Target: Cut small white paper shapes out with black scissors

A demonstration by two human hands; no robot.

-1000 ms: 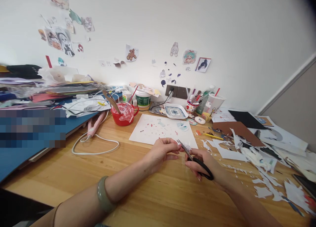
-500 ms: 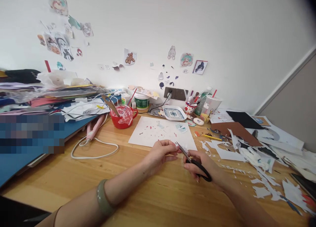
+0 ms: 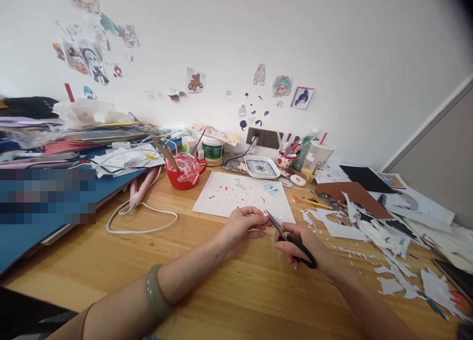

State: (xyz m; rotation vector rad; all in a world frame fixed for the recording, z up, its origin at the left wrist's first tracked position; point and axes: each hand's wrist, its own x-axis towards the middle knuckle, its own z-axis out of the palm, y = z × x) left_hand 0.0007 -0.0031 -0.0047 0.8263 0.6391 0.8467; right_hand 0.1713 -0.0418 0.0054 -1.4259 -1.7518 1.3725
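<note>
My right hand [image 3: 301,244] is closed round a pair of scissors [image 3: 303,251] with black handles, its blades pointing up and left. Close to the blade tips, my left hand [image 3: 247,226] pinches with thumb and fingers; what lies in the pinch is too small to make out, with a hint of red at the fingertips. Both hands are above the wooden table [image 3: 207,290], just in front of a white sheet of paper [image 3: 221,194]. Tiny red, dark and pale blue cut pieces lie scattered on that sheet.
A red mug [image 3: 183,177] and a pink corded tool [image 3: 142,187] stand left. Behind the sheet are a patterned square dish [image 3: 262,167] and a cup of pens [image 3: 286,160]. Paper scraps [image 3: 391,281] and brown paper [image 3: 351,197] cover the right side.
The camera view has shifted slightly. Both hands stay nearly in place, with the scissors still beside the left fingertips.
</note>
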